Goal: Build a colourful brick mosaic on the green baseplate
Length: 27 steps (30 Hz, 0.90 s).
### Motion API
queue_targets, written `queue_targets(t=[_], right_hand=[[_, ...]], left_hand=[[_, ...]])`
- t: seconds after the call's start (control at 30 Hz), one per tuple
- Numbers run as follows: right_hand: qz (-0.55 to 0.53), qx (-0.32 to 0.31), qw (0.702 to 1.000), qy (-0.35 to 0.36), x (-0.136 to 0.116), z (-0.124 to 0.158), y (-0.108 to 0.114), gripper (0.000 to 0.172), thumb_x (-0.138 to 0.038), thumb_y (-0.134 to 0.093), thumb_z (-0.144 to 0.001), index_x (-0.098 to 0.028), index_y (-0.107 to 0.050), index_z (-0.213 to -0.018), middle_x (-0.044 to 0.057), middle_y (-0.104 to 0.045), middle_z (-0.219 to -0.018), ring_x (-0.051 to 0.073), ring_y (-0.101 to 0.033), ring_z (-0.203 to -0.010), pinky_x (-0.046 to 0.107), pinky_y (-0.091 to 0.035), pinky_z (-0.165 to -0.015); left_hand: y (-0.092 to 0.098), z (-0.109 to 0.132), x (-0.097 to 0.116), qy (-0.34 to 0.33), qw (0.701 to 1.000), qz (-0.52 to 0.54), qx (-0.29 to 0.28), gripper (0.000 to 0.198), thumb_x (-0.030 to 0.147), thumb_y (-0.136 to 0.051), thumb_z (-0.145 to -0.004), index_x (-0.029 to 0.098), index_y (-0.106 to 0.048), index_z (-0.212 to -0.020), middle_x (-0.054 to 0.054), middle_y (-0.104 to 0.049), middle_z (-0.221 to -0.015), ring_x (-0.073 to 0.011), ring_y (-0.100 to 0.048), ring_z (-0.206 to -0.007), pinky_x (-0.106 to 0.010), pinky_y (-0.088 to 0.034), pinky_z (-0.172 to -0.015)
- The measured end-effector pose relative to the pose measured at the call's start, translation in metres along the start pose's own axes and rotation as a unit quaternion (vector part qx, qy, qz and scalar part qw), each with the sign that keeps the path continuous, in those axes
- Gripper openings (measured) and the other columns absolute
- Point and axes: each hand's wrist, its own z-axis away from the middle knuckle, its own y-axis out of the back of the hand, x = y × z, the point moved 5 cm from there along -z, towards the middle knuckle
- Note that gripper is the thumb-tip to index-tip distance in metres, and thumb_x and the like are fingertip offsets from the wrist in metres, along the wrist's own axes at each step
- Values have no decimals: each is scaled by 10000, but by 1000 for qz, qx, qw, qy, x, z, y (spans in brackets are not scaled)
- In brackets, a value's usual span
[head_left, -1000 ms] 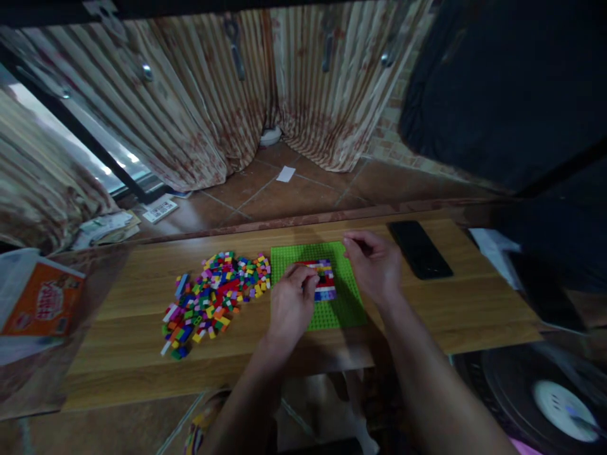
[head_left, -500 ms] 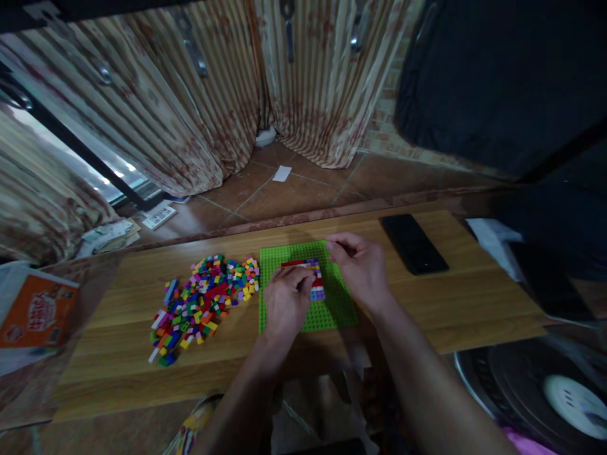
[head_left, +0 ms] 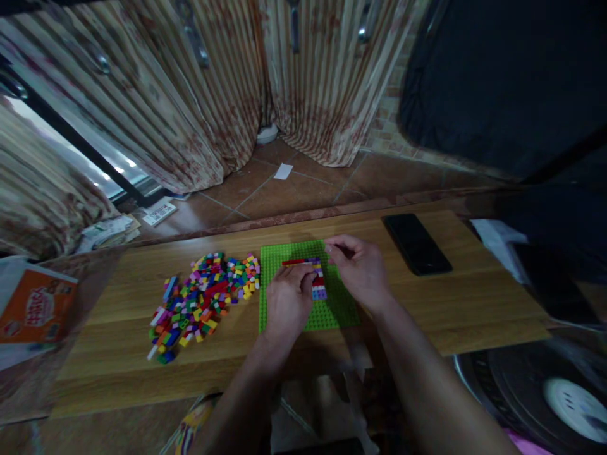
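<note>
A green studded baseplate (head_left: 332, 316) lies on the wooden table, with rows of red, white, purple and yellow building bricks (head_left: 319, 287) on its middle. My left hand (head_left: 289, 294) rests over the left part of these rows, covering some of them. Its thumb and fingers are closed at the rows' surface, and whatever they pinch is hidden. Above the plate's right side, my right hand (head_left: 358, 268) is curled with thumb and index fingertip together. Anything between those tips is too small to name.
A loose pile of small coloured bricks (head_left: 196, 306) spreads left of the plate. A black phone (head_left: 417, 244) lies on the wooden table (head_left: 114, 373) to the right. An orange-and-white package (head_left: 40, 306) stands beyond the left end. Striped curtains (head_left: 227, 95) hang behind.
Both hands keep nearly the same pose and place over the baseplate. The whole view has shifted very slightly.
</note>
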Motion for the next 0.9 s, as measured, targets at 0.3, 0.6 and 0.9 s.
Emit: queue_targets(t=[0.3, 0.6, 0.9], right_hand=[[8, -9, 1000, -1, -2, 0, 1, 189, -278, -579, -824, -185, -728, -895, 60, -747, -868, 187, -684, -749, 327, -528, -726], [8, -8, 1000, 7, -1, 0, 1, 194, -275, -574, -825, -190, -732, -899, 50, -743, -840, 177, -679, -723, 318, -527, -718], [17, -9, 1000, 3, -3, 0, 2, 195, -272, -570, -828, -187, -730, -900, 51, -743, -851, 176, -677, -724, 312, -518, -715]], left_hand=[[-2, 3, 3, -61, 997, -42, -14, 133, 129, -548, -869, 191, -664, -853, -36, -706, -895, -189, -615, -865, -325, -469, -816], [-1, 3, 2, -43, 998, -53, -16, 122, 137, -544, -868, 177, -659, -863, -42, -688, -884, -188, -602, -857, -320, -468, -802], [-3, 1, 3, -18, 1000, -23, -10, 112, 150, -582, -852, 203, -675, -821, -20, -700, -862, -178, -615, -854, -316, -460, -810]])
